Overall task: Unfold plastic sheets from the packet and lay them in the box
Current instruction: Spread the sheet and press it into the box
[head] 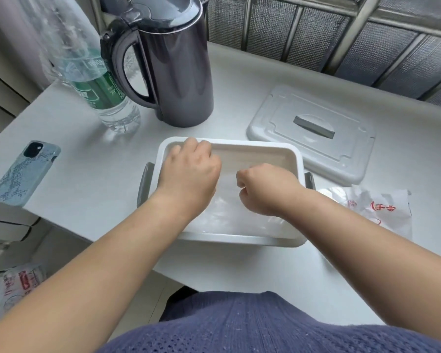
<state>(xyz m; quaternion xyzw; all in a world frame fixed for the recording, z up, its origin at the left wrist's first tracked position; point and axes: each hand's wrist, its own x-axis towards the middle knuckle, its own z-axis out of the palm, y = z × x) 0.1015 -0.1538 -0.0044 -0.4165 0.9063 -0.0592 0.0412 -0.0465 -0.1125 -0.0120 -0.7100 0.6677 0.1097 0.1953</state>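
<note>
Box (239, 237): inside it, your curled left hand (191, 166) and right hand (262, 189) seem to pinch the plastic sheet (229, 219).

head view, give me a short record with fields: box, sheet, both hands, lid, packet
box: white, open, on the table
plastic sheet: clear, lying in the box's near half
left hand: in the box's far left corner, fingers curled, grip unclear
right hand: over the box's middle, fingers curled, grip unclear
lid: off, flat, beyond the box to the right
packet: crumpled, right of the box
</note>
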